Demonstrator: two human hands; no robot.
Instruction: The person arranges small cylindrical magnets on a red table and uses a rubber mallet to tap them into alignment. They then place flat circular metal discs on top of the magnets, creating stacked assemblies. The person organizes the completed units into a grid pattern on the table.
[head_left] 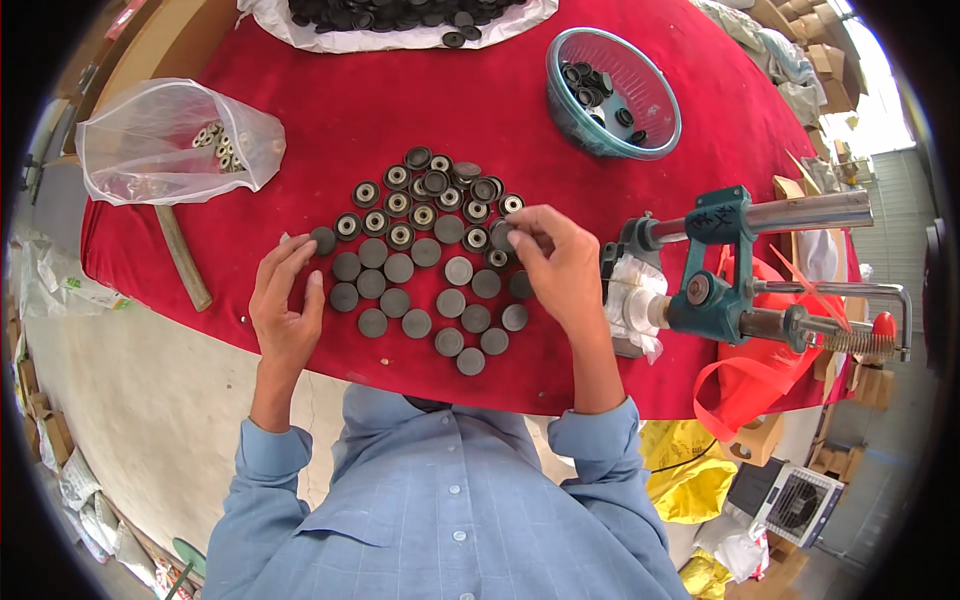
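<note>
Many round dark caps lie in a loose group on the red cloth [330, 100]. The nearer ones show flat grey tops, such as one grey cap [417, 323]. Farther back, most show a silver ring with a centre hole, like one ringed cap [366, 194]. My right hand [560, 262] pinches a dark cap [502, 238] between thumb and fingers at the group's right side. My left hand [287, 305] is open, thumb apart, with its fingertips beside a dark cap [322, 240] at the left edge; whether they touch it I cannot tell.
A green hand press [715, 265] stands at the right. Behind are a teal basket [665, 135] of black caps and a white sheet [400, 42] heaped with more. At left lie a clear bag [130, 150] of metal rings and a wooden handle [184, 258].
</note>
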